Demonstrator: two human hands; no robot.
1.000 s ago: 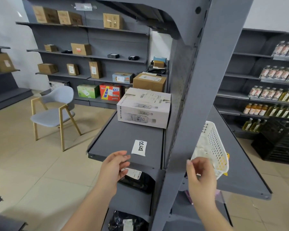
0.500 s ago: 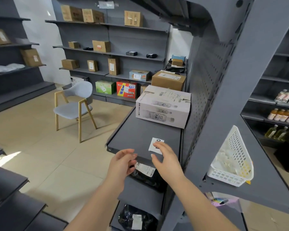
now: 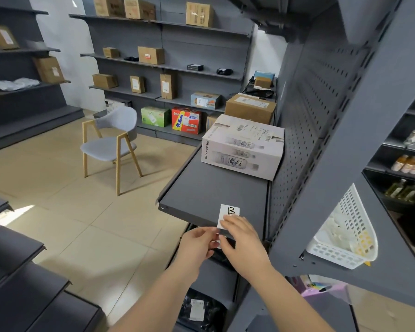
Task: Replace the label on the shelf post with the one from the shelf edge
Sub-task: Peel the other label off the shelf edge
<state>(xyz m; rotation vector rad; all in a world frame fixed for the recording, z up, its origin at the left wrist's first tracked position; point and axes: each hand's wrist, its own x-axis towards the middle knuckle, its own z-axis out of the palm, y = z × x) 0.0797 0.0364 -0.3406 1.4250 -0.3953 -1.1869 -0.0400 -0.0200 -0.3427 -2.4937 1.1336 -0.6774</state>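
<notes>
In the head view, a white label [image 3: 228, 214] marked "B" is lying at the front edge of a grey shelf [image 3: 209, 190], its lower end reaching the lip. The right hand [image 3: 243, 240] is resting over that lower end, its fingertips [image 3: 225, 220] touching the paper; whether they are pinching it or only pressing on it cannot be told. The left hand [image 3: 197, 243] is hovering just left of the label and slightly below the shelf lip, thumb and fingers drawn close together in a narrow grip around something small and pale that is too hidden to name. The grey shelf post [image 3: 345, 149] is rising to the right of the label, well apart from both hands. Farther back on the shelf from the label, a white carton [image 3: 242, 147] is sitting against the perforated back panel [image 3: 304, 121]. To the right of the post, a white plastic basket [image 3: 345, 233] is leaning on another shelf.
</notes>
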